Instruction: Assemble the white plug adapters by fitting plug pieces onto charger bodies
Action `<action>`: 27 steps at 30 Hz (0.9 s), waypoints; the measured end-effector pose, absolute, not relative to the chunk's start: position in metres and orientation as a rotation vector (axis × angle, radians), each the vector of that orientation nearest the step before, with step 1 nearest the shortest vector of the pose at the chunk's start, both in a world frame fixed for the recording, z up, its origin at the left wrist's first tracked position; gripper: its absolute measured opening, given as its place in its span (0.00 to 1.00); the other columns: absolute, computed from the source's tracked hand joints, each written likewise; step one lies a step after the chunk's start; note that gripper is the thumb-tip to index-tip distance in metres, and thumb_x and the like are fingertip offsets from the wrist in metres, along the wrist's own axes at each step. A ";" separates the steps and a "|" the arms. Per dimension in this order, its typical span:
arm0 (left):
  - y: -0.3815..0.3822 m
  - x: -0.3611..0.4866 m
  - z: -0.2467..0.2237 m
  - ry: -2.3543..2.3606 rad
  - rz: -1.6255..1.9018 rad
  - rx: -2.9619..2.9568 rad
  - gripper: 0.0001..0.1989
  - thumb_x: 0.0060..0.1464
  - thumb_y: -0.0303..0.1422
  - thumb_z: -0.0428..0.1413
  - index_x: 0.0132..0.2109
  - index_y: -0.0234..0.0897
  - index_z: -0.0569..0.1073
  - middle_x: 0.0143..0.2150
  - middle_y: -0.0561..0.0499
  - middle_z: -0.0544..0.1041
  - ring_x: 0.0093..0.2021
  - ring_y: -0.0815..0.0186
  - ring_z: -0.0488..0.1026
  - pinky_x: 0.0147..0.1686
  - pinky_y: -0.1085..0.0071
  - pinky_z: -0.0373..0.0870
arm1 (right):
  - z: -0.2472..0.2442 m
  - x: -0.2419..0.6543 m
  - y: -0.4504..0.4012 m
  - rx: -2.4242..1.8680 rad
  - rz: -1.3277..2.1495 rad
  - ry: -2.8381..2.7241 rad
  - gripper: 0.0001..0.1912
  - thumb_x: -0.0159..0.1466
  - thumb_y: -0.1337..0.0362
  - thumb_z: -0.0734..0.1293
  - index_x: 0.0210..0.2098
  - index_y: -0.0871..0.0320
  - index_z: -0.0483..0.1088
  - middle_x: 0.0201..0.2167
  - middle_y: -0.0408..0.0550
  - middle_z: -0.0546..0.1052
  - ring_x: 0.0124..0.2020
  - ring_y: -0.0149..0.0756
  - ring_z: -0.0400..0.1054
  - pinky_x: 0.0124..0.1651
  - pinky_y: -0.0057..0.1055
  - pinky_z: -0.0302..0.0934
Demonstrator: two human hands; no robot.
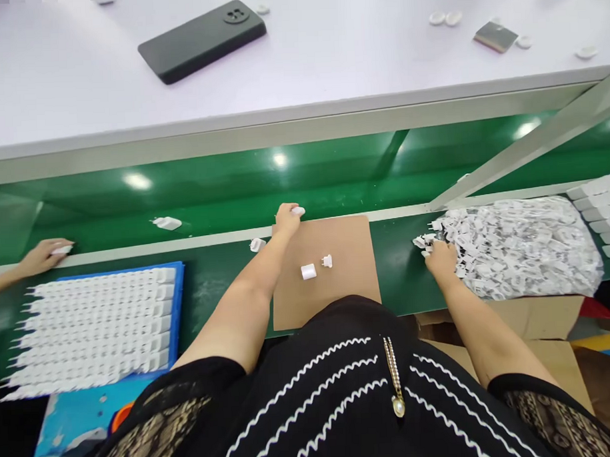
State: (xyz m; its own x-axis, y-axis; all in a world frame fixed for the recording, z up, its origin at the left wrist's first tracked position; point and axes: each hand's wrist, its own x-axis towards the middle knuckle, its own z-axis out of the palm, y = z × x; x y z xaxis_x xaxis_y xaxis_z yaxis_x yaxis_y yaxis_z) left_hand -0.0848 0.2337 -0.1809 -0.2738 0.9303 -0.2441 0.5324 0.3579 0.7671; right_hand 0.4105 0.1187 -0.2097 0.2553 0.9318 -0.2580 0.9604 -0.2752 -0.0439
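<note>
My left hand [287,221] is closed around a white charger piece [298,211] at the top left corner of a brown board [332,302]. On that board lie a white charger housing [308,272] and, just right of it, a small white plug piece with pins [327,261]. Another white plug piece [257,245] lies beside my left forearm. At the left edge of a large heap of white plug pieces [516,248], my right hand [442,258] has its fingers closed on a small white plug piece [426,253]; its fingertips are partly hidden among the pieces.
A blue tray [179,306] at left bears rows of white chargers [103,329]. Another person's hand [43,256] holds a white piece. One charger [167,223] lies on the green belt [224,208]. Overhead is a shelf [329,67] with a black phone [203,42]; a slanted post [522,141] stands right.
</note>
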 end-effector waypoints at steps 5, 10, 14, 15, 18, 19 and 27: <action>0.254 -0.089 -0.192 2.006 0.656 1.362 0.29 0.54 0.24 0.60 0.63 0.31 0.67 0.66 0.36 0.67 0.68 0.52 0.62 0.70 0.58 0.54 | -0.209 0.401 0.098 2.509 -0.494 1.805 0.18 0.64 0.63 0.67 0.52 0.63 0.72 0.54 0.65 0.72 0.59 0.57 0.56 0.62 0.49 0.46; 0.200 -0.077 -0.175 2.139 0.728 1.679 0.48 0.54 0.32 0.65 0.73 0.24 0.48 0.76 0.30 0.43 0.77 0.45 0.35 0.75 0.51 0.33 | -0.203 0.387 0.084 2.730 -0.816 1.820 0.14 0.63 0.60 0.68 0.45 0.62 0.72 0.53 0.65 0.71 0.57 0.54 0.61 0.63 0.48 0.49; 0.113 -0.065 -0.170 1.928 0.492 1.720 0.42 0.50 0.37 0.68 0.69 0.34 0.61 0.72 0.34 0.55 0.73 0.39 0.48 0.72 0.47 0.42 | -0.201 0.359 0.077 2.983 -1.284 1.683 0.18 0.64 0.51 0.66 0.45 0.60 0.69 0.50 0.63 0.72 0.51 0.50 0.67 0.56 0.46 0.62; 0.094 -0.063 -0.172 1.863 0.447 1.612 0.40 0.47 0.35 0.70 0.66 0.36 0.66 0.71 0.35 0.57 0.72 0.38 0.49 0.72 0.45 0.43 | -0.200 0.350 0.076 3.008 -1.460 1.620 0.20 0.64 0.48 0.65 0.44 0.59 0.68 0.47 0.61 0.73 0.49 0.49 0.69 0.53 0.46 0.65; 0.056 -0.061 -0.181 1.736 0.449 1.345 0.26 0.42 0.28 0.71 0.51 0.37 0.76 0.62 0.37 0.69 0.67 0.40 0.59 0.70 0.46 0.49 | -0.189 0.321 0.072 2.888 -2.062 1.438 0.22 0.57 0.45 0.69 0.39 0.57 0.68 0.37 0.55 0.76 0.41 0.47 0.73 0.45 0.44 0.71; 0.050 -0.062 -0.183 1.722 0.482 1.295 0.22 0.42 0.27 0.70 0.46 0.36 0.76 0.58 0.37 0.72 0.64 0.42 0.63 0.68 0.47 0.51 | -0.183 0.313 0.071 2.800 -2.251 1.393 0.22 0.53 0.47 0.72 0.38 0.57 0.68 0.35 0.53 0.76 0.40 0.46 0.74 0.44 0.44 0.72; 0.052 -0.049 -0.147 1.459 0.919 0.877 0.28 0.45 0.40 0.72 0.48 0.35 0.68 0.46 0.43 0.76 0.46 0.60 0.75 0.50 0.62 0.71 | -0.104 0.278 0.067 1.871 -3.228 1.156 0.25 0.45 0.65 0.81 0.43 0.57 0.78 0.44 0.54 0.83 0.50 0.49 0.77 0.58 0.47 0.71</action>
State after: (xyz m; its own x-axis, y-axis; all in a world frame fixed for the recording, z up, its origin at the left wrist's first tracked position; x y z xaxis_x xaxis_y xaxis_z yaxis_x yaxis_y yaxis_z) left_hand -0.0487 0.0521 -0.1468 -0.0772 0.9075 -0.4130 0.0201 0.4155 0.9094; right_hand 0.2779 0.0667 -0.1038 -0.3265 0.8160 -0.4769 -0.3279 -0.5710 -0.7526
